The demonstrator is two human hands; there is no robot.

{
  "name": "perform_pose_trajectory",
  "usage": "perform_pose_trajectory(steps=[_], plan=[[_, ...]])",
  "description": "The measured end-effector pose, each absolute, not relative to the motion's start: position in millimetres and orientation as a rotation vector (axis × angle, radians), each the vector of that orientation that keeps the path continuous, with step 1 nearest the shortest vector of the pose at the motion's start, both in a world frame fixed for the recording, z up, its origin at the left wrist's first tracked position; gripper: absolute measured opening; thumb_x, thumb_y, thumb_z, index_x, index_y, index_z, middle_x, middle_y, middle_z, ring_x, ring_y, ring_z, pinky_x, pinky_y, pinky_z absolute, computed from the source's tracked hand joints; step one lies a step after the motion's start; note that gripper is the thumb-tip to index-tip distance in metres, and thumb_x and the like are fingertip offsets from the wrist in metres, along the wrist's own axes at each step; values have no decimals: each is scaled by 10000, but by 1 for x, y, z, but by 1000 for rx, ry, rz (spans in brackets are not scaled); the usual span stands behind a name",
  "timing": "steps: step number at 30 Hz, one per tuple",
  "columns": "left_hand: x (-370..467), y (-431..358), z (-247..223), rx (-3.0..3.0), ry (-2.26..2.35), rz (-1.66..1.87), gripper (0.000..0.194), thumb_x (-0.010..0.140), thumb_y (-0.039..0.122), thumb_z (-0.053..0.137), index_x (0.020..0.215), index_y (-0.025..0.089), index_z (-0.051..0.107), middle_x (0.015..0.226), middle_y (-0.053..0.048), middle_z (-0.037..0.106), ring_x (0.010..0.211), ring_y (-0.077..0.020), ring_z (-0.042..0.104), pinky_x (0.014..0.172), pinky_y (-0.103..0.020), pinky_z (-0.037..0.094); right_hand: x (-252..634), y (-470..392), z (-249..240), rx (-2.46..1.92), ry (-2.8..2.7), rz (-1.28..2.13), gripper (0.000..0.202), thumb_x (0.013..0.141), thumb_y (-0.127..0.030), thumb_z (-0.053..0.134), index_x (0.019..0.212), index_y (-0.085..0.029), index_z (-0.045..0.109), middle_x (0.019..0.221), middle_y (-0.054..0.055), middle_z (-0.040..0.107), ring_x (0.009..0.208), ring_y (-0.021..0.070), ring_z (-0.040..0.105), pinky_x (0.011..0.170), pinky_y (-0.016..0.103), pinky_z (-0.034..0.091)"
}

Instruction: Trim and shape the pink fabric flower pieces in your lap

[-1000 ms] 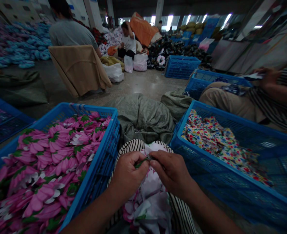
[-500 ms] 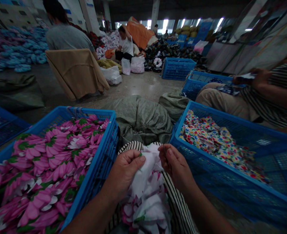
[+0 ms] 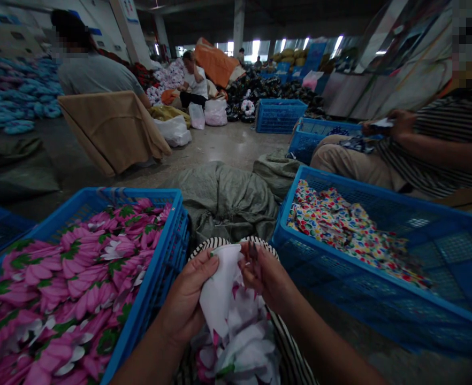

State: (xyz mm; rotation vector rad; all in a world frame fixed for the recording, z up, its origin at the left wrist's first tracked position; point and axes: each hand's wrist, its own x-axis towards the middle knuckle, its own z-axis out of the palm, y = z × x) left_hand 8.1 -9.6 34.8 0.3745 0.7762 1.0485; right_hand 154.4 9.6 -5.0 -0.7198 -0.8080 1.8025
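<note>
White cloth piece (image 3: 217, 294): above the striped lap (image 3: 292, 342); we judge it soft, light, best pinched by its edge.
Left hand (image 3: 191, 289): fingers gripping that edge.
Right hand (image 3: 271, 274): fingers curled; contents, we cannot tell.

From here I see white cloth (image 3: 219, 294) with a magenta tip, and fabric (image 3: 290, 343) striped black and white. I also make out pink-and-green petal pieces (image 3: 84, 283), scraps (image 3: 340, 222) patterned red, yellow, blue and green, and blue crates (image 3: 364, 289).

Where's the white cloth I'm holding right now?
In the head view, the white cloth is low, near centre, in your left hand, over striped fabric, between two blue crates.
</note>
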Motion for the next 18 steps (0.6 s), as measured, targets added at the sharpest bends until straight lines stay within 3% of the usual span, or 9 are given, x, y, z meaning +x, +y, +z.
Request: perform_pose_trajectory(steps=[5,12,18], plan=[[11,-6,31,370,784,1045,105,746,158,607,849,140,608,649,-24,667,542,-122,625,580,-220,508,149,12,-1,-817,-707,1799,298,604,-330,738,678,-160,504,437,-97,437,296,3,244,291,132,154],[8,-3,21,388,776,981,120,704,172,652,798,136,587,661,-1,632,540,-89,577,510,-169,454,153,18,0,-967,-576,1766,302,565,-316,739,660,-165,495,399,-102,435,277,17,274,253,120,209],[6,-1,20,420,851,1021,174,716,249,635,859,170,575,726,15,605,608,-95,556,557,-189,435,153,19,2,-997,-528,1763,300,538,-295,743,647,-166,495,389,-109,399,285,21,264,260,126,172]])
